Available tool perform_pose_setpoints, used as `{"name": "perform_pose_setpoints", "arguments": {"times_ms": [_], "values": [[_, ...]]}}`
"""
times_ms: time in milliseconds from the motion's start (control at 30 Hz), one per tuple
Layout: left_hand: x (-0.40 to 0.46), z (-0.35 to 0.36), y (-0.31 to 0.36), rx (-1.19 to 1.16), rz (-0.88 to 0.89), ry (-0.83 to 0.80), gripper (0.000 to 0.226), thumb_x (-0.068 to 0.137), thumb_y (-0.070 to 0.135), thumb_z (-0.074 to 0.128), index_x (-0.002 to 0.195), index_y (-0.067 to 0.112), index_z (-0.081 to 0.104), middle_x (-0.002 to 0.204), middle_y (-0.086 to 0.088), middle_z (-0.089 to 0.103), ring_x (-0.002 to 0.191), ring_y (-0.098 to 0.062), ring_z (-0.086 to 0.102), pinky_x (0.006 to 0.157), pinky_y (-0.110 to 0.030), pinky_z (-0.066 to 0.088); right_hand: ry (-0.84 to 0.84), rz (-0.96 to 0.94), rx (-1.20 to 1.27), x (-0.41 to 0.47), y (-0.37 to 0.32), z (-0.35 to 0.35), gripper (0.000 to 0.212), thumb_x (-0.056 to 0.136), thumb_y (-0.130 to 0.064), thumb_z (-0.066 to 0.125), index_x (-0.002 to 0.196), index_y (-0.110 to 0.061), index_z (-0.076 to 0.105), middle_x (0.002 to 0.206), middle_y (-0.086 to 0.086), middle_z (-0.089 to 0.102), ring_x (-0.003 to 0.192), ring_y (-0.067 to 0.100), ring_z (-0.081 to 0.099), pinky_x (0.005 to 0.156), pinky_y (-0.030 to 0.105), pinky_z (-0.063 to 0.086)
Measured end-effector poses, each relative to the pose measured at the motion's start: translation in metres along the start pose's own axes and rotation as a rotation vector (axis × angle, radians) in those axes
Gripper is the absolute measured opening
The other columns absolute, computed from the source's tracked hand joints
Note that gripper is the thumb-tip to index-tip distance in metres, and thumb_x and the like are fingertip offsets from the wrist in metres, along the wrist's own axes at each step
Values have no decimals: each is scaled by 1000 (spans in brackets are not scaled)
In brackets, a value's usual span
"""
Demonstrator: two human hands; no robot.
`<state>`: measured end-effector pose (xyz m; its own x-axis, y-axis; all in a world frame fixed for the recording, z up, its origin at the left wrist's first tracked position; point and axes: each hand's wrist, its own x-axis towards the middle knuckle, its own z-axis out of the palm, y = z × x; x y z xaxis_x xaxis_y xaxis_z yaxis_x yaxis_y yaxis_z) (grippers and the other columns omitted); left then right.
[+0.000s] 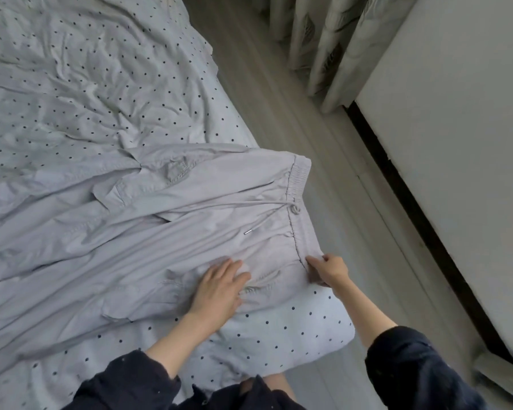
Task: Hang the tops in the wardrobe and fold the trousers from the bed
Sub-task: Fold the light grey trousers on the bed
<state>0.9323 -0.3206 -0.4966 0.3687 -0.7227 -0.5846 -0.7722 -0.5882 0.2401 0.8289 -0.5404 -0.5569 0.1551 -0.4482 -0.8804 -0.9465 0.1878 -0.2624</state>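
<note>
Bed (80,93), dotted sheet: pale grey trousers (137,232) spread flat across it, elastic waistband (298,179) at the bed's floor-side edge, drawstring (267,216) lying loose on the front. Left hand (219,288) flat, fingers straight, pressing the cloth near the hip. Right hand (328,270) pinches the waistband's near corner.

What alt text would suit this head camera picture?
A person spreads light grey trousers on a dotted bed sheet: left hand flat on the fabric, right hand gripping the waistband corner at the bed's edge.
</note>
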Motion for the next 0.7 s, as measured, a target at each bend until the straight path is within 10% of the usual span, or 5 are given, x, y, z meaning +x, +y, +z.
{"name": "perform_pose_setpoints", "arguments": {"times_ms": [67,167,300,433,700], "values": [[3,-4,8,-10,24,201,38,48,16,90,77,16,66,87,-4,66,78,-19,67,62,-25,54,57,5,108,0,3,-5,29,82,-21,70,66,-8,49,88,18,63,94,38,64,84,47,53],[5,-3,22,-94,28,269,27,55,3,85,68,11,63,68,-3,63,54,-22,62,38,-24,44,166,11,176,2,4,-18,41,77,-13,73,56,-12,38,68,14,56,74,33,62,66,39,48],[-3,18,41,-206,65,132,10,93,11,51,99,7,58,108,-9,60,97,-28,60,71,-33,44,253,51,162,0,18,-26,43,78,-9,69,55,-12,33,59,7,42,57,23,43,46,29,30],[-5,27,34,-250,99,40,29,99,17,39,125,12,50,149,-4,35,140,-15,25,111,-20,12,196,71,82,-13,28,-13,18,84,-10,56,100,-1,55,101,18,61,94,31,57,67,30,42],[-62,45,-16,-162,-138,82,56,95,20,45,146,27,23,157,6,14,144,-10,8,117,-39,5,276,-478,-460,-73,18,61,28,95,-17,42,114,1,52,142,24,31,131,34,30,105,42,28]]}}
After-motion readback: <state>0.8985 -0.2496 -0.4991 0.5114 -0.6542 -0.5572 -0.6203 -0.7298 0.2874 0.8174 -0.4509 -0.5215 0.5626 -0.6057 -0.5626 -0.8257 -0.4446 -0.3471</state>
